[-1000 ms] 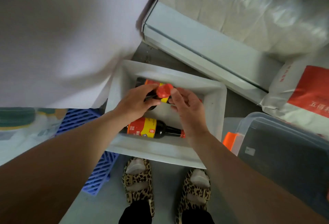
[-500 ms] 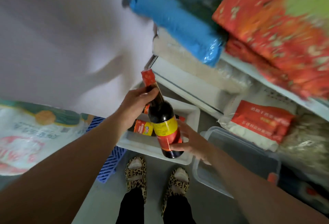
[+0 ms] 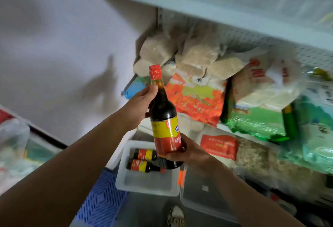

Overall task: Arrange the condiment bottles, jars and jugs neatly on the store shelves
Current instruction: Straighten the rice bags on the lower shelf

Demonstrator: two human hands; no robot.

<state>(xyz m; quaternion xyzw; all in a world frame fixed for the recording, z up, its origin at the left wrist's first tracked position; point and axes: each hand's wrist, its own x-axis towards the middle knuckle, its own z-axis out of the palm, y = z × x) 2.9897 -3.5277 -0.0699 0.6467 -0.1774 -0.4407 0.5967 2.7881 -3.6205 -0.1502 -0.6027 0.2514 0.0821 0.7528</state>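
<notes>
Item: bottle (image 3: 163,116), dark glass, near upright with a slight tilt, at centre of my view. Red foil cap at 12 o'clock, a short band of amber at the neck, near-black liquid below; yellow label over a red lower band with a small blue patch and white characters. I see the left hand (image 3: 138,108) at the bottle's 9 o'clock, thumb and fingers curled round the shoulder and neck. The right hand (image 3: 187,152) grips the base from 4 o'clock, fingers wrapped over the red band. Held in the air, touching no shelf. Below, at 6 o'clock: white tray (image 3: 124,181) holding two more bottles (image 3: 144,160) of the same kind, lying flat. At 2 o'clock: grain bags (image 3: 196,95) stacked under a grey shelf (image 3: 216,5). At 7 o'clock: blue crate (image 3: 100,201).
</notes>
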